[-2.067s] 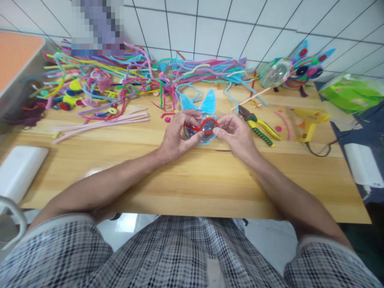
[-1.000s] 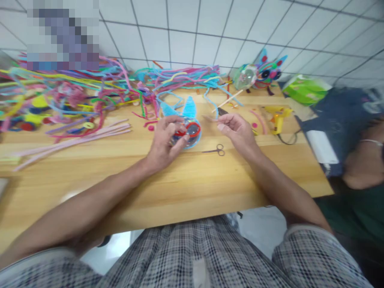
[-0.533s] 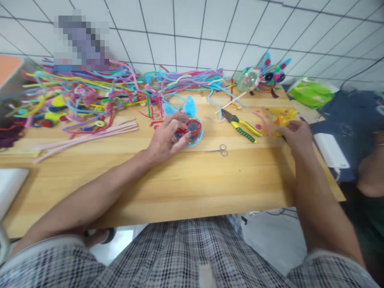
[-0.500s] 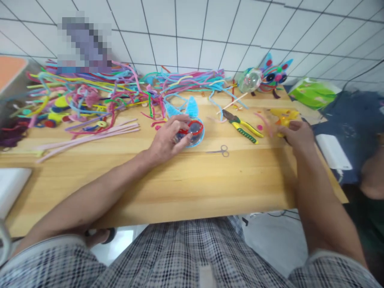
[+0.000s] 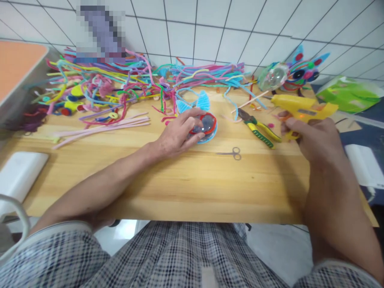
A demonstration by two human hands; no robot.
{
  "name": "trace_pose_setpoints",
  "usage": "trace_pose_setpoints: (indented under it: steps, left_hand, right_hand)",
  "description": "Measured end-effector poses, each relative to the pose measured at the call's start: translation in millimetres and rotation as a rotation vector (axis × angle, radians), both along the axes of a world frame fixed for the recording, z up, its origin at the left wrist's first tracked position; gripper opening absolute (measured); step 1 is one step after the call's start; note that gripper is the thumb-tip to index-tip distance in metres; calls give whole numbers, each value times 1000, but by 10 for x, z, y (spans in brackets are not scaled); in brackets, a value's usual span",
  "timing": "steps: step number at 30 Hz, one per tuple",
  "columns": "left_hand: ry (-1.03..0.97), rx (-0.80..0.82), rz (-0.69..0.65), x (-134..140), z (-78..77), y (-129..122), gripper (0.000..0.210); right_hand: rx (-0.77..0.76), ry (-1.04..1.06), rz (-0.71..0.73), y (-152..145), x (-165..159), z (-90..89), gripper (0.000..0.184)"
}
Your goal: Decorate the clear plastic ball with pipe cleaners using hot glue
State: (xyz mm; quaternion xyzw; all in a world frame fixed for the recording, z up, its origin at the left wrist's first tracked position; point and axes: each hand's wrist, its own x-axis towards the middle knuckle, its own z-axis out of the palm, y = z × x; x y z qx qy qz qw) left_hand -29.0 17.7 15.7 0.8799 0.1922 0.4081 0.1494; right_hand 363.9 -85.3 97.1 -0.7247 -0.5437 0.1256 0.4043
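My left hand [image 5: 180, 135] grips a clear plastic ball [image 5: 206, 127] that rests on the wooden table [image 5: 186, 184]. The ball has a red pipe-cleaner loop on its front, a blue rim and two blue fuzzy ears behind it. My right hand [image 5: 312, 138] holds a yellow glue gun [image 5: 303, 108] by its handle, lifted above the table's right side, nozzle pointing left. Small scissors [image 5: 232, 153] lie between my hands, and green-and-yellow pliers [image 5: 259, 127] lie just left of the right hand.
A tangled heap of coloured pipe cleaners [image 5: 120, 86] fills the table's back and left. A finished ball figure [image 5: 288, 74] with blue ears stands at the back right. A green bag [image 5: 349, 96] lies far right, a white box [image 5: 18, 172] far left.
My right hand left the ball, reached right to the glue gun, closed on it and lifted it. My left hand stayed on the ball. The camera swung right and back.
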Motion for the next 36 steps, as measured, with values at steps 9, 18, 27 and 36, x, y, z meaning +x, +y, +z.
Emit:
trace_pose_setpoints:
  steps: [9, 18, 27, 36]
  left_hand:
    - [-14, 53, -54, 5, -18, -32, 21]
    - [-111, -1, -2, 10, 68, -121, 15]
    - [-145, -135, 98, 70, 152, -188, 24]
    - [-195, -236, 110, 124, 176, -189, 34]
  right_hand:
    - [-145, 150, 464, -297, -830, -179, 32]
    - [-9, -29, 559, -332, -658, -394, 43]
    - [153, -154, 596, -386, -810, -425, 5]
    - [112, -136, 575, -326, -870, -488, 5]
